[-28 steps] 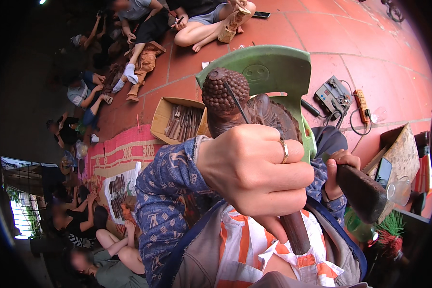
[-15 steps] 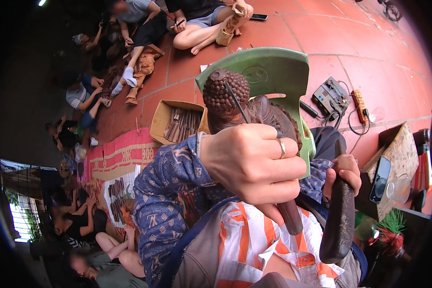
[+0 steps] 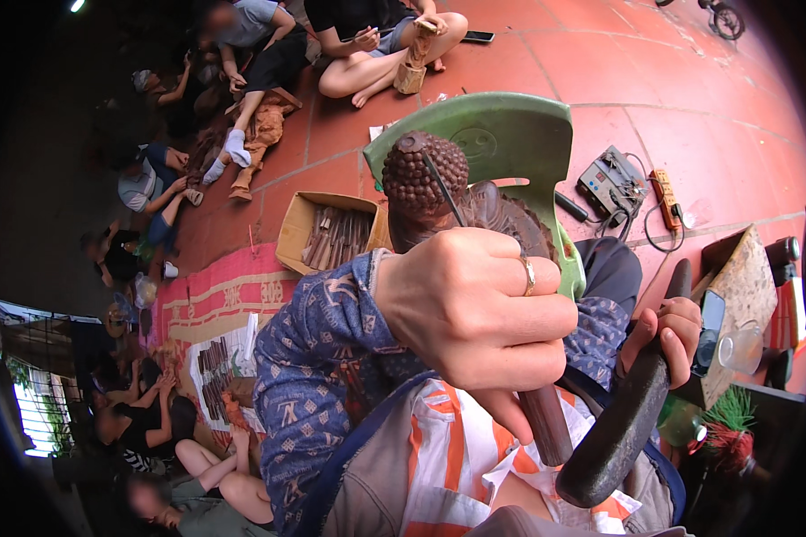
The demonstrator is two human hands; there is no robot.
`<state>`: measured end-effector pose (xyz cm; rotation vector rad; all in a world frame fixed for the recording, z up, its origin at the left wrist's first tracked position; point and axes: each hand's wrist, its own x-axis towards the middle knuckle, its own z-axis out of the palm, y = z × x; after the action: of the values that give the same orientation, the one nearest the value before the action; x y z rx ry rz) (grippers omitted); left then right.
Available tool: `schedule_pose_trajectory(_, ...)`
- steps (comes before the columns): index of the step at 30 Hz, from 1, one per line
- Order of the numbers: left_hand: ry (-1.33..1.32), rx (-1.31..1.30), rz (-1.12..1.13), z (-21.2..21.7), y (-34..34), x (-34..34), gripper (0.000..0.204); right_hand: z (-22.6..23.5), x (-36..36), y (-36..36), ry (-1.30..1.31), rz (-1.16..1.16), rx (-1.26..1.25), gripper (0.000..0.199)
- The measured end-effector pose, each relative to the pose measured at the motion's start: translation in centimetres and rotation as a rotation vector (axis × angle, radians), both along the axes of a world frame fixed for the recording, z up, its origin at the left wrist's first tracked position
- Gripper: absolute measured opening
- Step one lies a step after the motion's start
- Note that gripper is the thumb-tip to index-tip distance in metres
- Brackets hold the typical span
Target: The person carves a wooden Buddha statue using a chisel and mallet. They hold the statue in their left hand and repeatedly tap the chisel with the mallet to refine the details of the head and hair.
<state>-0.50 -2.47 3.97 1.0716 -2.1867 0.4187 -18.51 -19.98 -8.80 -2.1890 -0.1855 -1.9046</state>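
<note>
Fingers of the left hand, a ring on one, are closed tight around the brown handle of a chisel at the centre of the frame, its thin blade running up and left to the carved head of a dark wooden statue. To the right and lower, the right hand is wrapped around the upper end of a dark wooden mallet, whose thick rounded end hangs down toward the lower right. Under both hands lies an orange-and-white striped cloth across the person's lap. Behind the statue stands a green plastic chair, its back toward the camera. Left of it, on the red tiled floor, sits an open cardboard box holding tools. At the right, a grey power unit lies beside an orange power strip. Along the top and left edges of the frame, other people sit on the floor.
</note>
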Motion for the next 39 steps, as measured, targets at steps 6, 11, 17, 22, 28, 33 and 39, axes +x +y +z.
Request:
schedule_pose_trajectory(6,0.031,-0.038,0.024,0.2,-0.3,-0.2,0.051,1.7,-0.7,-0.4,0.06,-0.034,-0.027,0.037)
schedule_pose_trajectory(11,0.043,-0.095,0.032,0.2,-0.5,-0.3,0.053,2.1,-0.6,-0.5,0.029,0.106,0.003,0.039)
schedule_pose_trajectory(17,0.038,-0.023,0.066,0.9,0.2,-0.4,0.051,1.9,-0.5,-0.4,0.039,0.058,0.03,0.037)
schedule_pose_trajectory(22,-0.342,0.163,0.294,1.2,-0.2,-0.9,0.043,1.3,-0.4,0.1,0.073,0.015,0.228,0.034)
schedule_pose_trajectory(28,-0.117,0.096,0.263,-0.4,-2.6,-2.8,0.03,-2.0,0.4,-0.3,0.098,0.384,0.599,0.031)
schedule_pose_trajectory(33,-0.076,-0.009,0.387,-1.4,-5.3,-2.8,0.029,-5.0,0.3,1.0,0.231,0.558,1.032,0.025)
schedule_pose_trajectory(39,-0.152,0.094,0.578,-2.2,-5.6,-1.6,0.036,-4.1,0.9,2.3,0.415,0.519,1.342,0.03)
